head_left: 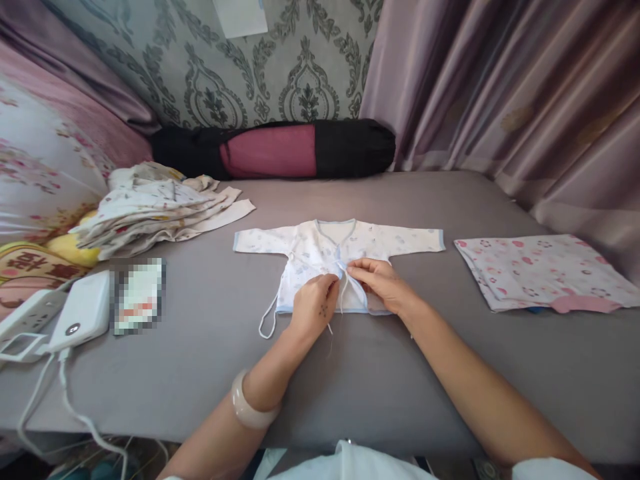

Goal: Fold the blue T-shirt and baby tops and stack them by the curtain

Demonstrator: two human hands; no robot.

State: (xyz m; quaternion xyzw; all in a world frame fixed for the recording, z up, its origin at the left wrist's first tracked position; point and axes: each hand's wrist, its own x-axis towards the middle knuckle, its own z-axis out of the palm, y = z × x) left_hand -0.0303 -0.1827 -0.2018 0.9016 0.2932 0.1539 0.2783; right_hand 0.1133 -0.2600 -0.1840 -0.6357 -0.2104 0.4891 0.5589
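Note:
A small white wrap-front baby shirt (313, 248) with blue trim and a pale print lies flat, its sleeves spread to both sides. My left hand (316, 299) is closed in a pinch at the shirt's front edge, on a thin white tie string (344, 288). Opposite it, my right hand (377, 280) pinches the string by the blue trim, thumb and forefinger together. The exact grip is partly hidden by the fingers. Another white string (269, 327) loops out from the shirt's left side.
Folded baby clothes (155, 207) are piled at the back left. A folded pink-patterned cloth (540, 270) lies on the right. At left sit a white power bank (83, 312), a power strip (30, 317) and a blurred packet (140, 297). A black-and-maroon roll (270, 150) lines the back.

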